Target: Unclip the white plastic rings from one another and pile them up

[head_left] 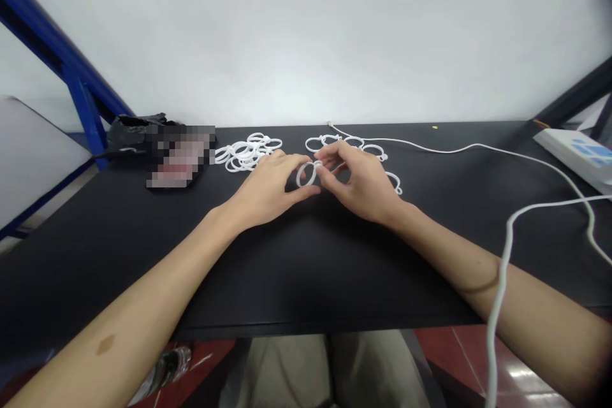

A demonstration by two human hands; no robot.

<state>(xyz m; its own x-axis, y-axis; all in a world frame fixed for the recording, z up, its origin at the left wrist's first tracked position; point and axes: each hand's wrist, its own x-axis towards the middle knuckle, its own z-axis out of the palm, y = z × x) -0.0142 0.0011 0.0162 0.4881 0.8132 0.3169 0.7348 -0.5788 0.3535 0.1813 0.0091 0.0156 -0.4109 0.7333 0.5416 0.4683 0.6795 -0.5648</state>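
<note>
Bare-surfaced to the front, the flat black worktop (306, 280) carries all items noted below. The left hand (268, 188) is held above it, thumb and fingers parted in a curve about the held item; whether contact is made by the fingertips cannot be told. By the right hand (368, 185), thumb and fingertips are pinched together on that item's right side. A loose heap of thin white rings, apparently plastic (245, 152), is lying beyond the left hand, its loops overlapping. A spaced curve of similar white rings with small knob-like joints (383, 157) is set out beyond and beside the right hand.

The smallest item, a single slim white closed ring, apparently of smooth plastic (313, 172), is located between the two hands, tilted. It is judged very light and springy, likely to be flexed out of round if squeezed, and somewhat slippery owing to its narrow band. Breakage under gentle handling is considered unlikely. Hold is best taken at the band beside the joint, with a light fingertip pinch.
</note>
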